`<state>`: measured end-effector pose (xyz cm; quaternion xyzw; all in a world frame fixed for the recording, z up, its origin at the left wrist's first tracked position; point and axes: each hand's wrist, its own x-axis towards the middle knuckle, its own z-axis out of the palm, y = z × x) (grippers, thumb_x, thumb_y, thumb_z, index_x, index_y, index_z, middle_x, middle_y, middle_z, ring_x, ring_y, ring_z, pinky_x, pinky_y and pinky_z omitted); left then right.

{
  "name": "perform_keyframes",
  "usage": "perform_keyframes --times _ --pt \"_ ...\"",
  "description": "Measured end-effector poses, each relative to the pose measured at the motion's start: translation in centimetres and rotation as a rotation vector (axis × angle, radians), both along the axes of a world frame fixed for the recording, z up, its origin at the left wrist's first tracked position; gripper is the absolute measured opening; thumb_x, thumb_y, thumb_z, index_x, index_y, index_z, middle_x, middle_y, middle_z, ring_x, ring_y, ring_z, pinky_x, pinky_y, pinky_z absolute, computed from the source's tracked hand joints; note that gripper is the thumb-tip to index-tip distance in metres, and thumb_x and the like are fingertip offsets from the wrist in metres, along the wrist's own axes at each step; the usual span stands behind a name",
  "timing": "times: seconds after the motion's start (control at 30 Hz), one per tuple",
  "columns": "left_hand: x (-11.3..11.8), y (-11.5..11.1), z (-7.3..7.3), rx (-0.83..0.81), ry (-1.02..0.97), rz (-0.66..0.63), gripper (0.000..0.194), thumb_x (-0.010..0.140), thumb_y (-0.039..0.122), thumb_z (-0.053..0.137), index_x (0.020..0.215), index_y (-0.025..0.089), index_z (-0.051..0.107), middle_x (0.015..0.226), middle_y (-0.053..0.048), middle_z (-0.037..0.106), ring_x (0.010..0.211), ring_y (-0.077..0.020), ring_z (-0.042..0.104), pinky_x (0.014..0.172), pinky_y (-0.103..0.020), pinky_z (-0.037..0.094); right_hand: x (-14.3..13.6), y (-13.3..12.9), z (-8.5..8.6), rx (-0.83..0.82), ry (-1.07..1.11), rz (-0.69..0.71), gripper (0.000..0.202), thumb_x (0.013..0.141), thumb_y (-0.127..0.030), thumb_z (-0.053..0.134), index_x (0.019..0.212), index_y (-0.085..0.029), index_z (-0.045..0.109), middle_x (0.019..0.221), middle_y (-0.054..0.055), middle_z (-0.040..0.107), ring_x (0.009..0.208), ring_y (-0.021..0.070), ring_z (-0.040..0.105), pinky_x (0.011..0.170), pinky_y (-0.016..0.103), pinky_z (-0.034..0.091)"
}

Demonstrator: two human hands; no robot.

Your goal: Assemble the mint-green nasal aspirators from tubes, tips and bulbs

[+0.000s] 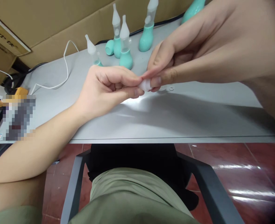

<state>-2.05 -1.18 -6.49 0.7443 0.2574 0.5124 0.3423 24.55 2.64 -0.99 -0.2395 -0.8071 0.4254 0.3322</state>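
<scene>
Above the middle of the grey table [100, 130], a small white translucent plastic piece [145, 84] is pinched between both hands. My left hand [111, 82] grips its left end with thumb and forefinger. The right end is held by my right hand [172, 62], its thumb pressed on the piece. Behind the hands stand teal bulbs with clear tubes and white tips: one [126, 59] just behind my left hand, another [146, 39] further back. A small clear ring [171, 88] lies on the table under my right hand.
Cardboard [64, 28] lines the back. A white cable [66, 68] curls over the table's left part, near a yellow object [20, 93] and a blurred-out flat item [19, 121]. Chair armrests [73, 183] flank the lap below the table edge.
</scene>
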Motion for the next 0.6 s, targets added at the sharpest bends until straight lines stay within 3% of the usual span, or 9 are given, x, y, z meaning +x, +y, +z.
perform_keyframes --times 0.17,0.3,0.4,0.57,0.6 --pt "-0.2 -0.3 0.0 -0.084 0.076 0.134 0.028 0.101 0.05 0.107 0.104 0.027 0.091 0.099 0.0 0.088 0.091 -0.0253 0.094 0.086 -0.048 0.083 -0.3 -0.1 0.0 0.034 0.013 -0.023 0.015 0.096 -0.014 0.097 0.093 -0.028 0.094 0.093 -0.005 0.089 0.084 0.0118 0.085 0.068 0.017 0.065" --pt "-0.5 -0.5 -0.1 -0.086 0.071 0.155 0.044 0.097 0.067 0.106 0.11 0.028 0.091 0.101 0.0 0.088 0.092 -0.0244 0.094 0.088 -0.048 0.083 -0.8 -0.2 0.1 0.042 0.04 -0.013 0.023 0.099 -0.005 0.092 0.095 -0.028 0.093 0.092 -0.007 0.088 0.083 0.0076 0.083 0.072 0.015 0.064" --pt "-0.5 -0.2 0.1 0.011 0.055 0.126 0.051 0.093 0.078 0.104 0.109 0.031 0.096 0.099 -0.001 0.088 0.085 -0.0223 0.09 0.08 -0.045 0.08 -0.8 -0.2 0.3 0.031 0.023 -0.002 0.03 0.098 0.002 0.091 0.092 -0.027 0.093 0.085 -0.007 0.085 0.077 0.0064 0.081 0.069 0.013 0.062" --pt "-0.7 0.6 1.2 0.238 0.129 0.101 0.031 0.1 0.067 0.103 0.115 0.04 0.101 0.093 -0.003 0.088 0.085 -0.0234 0.083 0.084 -0.047 0.072 1.0 1.5 1.3 0.19 -0.058 -0.097 0.022 0.09 -0.014 0.108 0.104 -0.028 0.098 0.077 -0.009 0.081 0.064 0.0006 0.073 0.049 0.005 0.045" --pt "-0.8 0.7 1.3 0.252 0.156 0.096 0.028 0.101 0.063 0.103 0.117 0.04 0.101 0.094 -0.003 0.088 0.087 -0.024 0.083 0.085 -0.047 0.072 1.7 2.4 1.5 0.134 -0.094 -0.063 0.019 0.092 -0.017 0.107 0.104 -0.028 0.098 0.077 -0.011 0.081 0.063 -0.0008 0.072 0.048 0.005 0.042"
